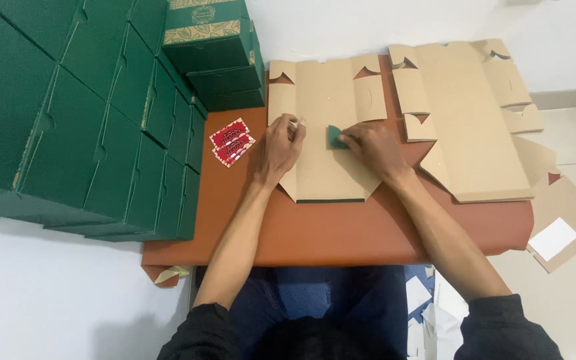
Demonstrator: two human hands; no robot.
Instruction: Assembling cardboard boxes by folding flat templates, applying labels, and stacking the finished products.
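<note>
A flat brown cardboard box blank (325,133) lies plain side up on the orange table (341,233), right in front of the person, so both hands reach it w/o stretching. The left hand (280,148) rests on the blank's left edge, fingers curled almost closed around something thin and pale, maybe a pen or a glue stick; too small to tell. The heel of that hand presses down, which looks like it keeps the blank from sliding. The right hand (373,148) sits on the blank's right half, fingers bent and tips pinching down on a small green flap (335,136) folded up near the blank's middle; the green is the printed outer side showing through.

Just right of the blank, overlapping the table edge, is a second stack of flat blanks (465,120), same cut, kept close prob. as the supply pile. Left of the blank, two red patterned cards (232,141) lie on the table. Further left and behind, finished green boxes (88,113) are stacked in rows, clear of the work spot. Right of the blank and down on the tiled floor lie cardboard offcuts (561,227), one w/ a white patch.
</note>
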